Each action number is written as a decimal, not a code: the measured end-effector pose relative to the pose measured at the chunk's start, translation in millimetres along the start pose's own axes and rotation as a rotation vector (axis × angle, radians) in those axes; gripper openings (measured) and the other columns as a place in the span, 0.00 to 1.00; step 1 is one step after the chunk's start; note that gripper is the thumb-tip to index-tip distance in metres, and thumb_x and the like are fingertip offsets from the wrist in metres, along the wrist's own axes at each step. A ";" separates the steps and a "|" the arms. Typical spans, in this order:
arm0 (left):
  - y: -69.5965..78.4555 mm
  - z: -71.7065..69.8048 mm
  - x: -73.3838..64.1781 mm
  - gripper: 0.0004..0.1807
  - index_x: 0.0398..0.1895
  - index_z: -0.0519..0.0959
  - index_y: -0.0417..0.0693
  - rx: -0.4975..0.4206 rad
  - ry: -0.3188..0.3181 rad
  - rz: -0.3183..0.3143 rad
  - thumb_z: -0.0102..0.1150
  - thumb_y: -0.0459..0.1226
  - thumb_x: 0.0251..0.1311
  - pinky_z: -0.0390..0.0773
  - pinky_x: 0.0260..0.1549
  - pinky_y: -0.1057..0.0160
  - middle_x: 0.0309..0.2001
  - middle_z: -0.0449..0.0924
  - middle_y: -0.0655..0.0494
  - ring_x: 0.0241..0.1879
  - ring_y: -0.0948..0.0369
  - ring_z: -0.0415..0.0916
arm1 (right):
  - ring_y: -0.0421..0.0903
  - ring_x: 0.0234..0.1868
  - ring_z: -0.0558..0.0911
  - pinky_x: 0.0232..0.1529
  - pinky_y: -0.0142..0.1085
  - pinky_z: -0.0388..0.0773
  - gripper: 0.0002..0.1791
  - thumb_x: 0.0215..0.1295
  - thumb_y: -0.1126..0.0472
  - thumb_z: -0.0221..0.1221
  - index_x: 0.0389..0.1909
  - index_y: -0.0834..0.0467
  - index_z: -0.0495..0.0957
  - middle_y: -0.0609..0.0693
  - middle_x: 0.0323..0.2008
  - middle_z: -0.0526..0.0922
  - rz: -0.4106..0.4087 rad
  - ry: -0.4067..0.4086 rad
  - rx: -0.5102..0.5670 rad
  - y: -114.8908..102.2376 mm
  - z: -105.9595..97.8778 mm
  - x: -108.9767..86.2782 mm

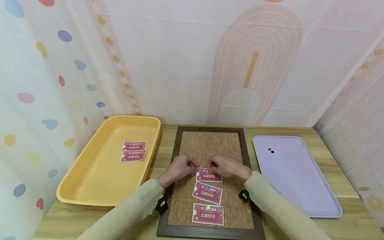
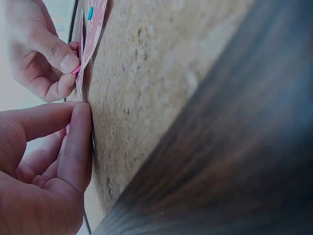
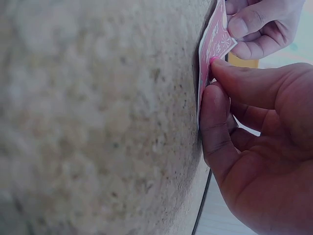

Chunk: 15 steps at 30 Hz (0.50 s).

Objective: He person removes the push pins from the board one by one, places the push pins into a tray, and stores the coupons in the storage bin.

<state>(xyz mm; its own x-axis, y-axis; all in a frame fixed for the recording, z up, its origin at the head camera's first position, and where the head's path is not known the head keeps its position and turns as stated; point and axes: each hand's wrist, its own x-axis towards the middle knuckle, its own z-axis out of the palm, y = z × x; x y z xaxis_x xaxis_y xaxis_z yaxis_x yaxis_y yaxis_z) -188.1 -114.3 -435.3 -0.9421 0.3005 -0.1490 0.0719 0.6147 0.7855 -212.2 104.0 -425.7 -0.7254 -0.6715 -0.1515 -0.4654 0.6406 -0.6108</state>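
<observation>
A red-and-white paper coupon point(image 1: 209, 177) lies against the cork board point(image 1: 211, 141), its near edge close to a second coupon. My left hand point(image 1: 181, 166) pinches its upper left corner between thumb and index finger. Between the thumb and a finger of my right hand point(image 1: 227, 165) is a pink push pin point(image 3: 213, 59), held at the coupon's top part; the fingers hide most of the pin. Below, a tilted coupon point(image 1: 207, 194) carries a blue push pin point(image 1: 208, 187). The lowest coupon point(image 1: 208, 216) has a yellow-green push pin point(image 1: 208, 207) near its top edge.
On the left stands a yellow tray point(image 1: 90, 186) holding two more coupons point(image 1: 133, 155). A lilac tray point(image 1: 300, 180) lies at the right with a red pin point(image 1: 269, 149) and a black pin point(image 1: 272, 152). A patterned curtain point(image 1: 180, 66) hangs behind the wooden table.
</observation>
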 end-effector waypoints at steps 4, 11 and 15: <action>-0.9 0.3 0.2 0.05 0.37 0.88 0.40 -0.002 -0.001 -0.002 0.67 0.27 0.57 0.75 0.25 0.68 0.26 0.85 0.57 0.25 0.64 0.79 | 0.37 0.24 0.73 0.28 0.32 0.69 0.09 0.74 0.66 0.60 0.32 0.53 0.80 0.42 0.26 0.77 0.005 -0.011 0.009 -0.4 -0.4 -0.4; -2.1 1.4 1.9 0.05 0.35 0.88 0.40 -0.009 0.008 0.002 0.67 0.27 0.56 0.76 0.25 0.69 0.26 0.85 0.57 0.25 0.65 0.80 | 0.37 0.25 0.73 0.29 0.32 0.71 0.09 0.74 0.67 0.59 0.31 0.55 0.78 0.43 0.26 0.77 -0.031 -0.022 0.008 1.8 -1.3 -1.0; -2.0 1.2 1.7 0.05 0.35 0.88 0.40 -0.005 0.010 0.000 0.67 0.27 0.56 0.75 0.25 0.69 0.26 0.85 0.57 0.25 0.65 0.79 | 0.37 0.26 0.73 0.30 0.31 0.71 0.09 0.74 0.68 0.58 0.31 0.56 0.77 0.43 0.27 0.76 -0.034 -0.044 0.028 2.5 -4.5 -1.1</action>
<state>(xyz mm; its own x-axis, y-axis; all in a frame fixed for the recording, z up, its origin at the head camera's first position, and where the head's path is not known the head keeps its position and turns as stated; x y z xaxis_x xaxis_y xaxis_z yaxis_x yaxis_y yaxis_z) -189.4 -114.1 -437.9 -0.9452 0.2933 -0.1432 0.0702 0.6112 0.7884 -214.8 108.0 -423.5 -0.6861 -0.7088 -0.1642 -0.4747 0.6071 -0.6373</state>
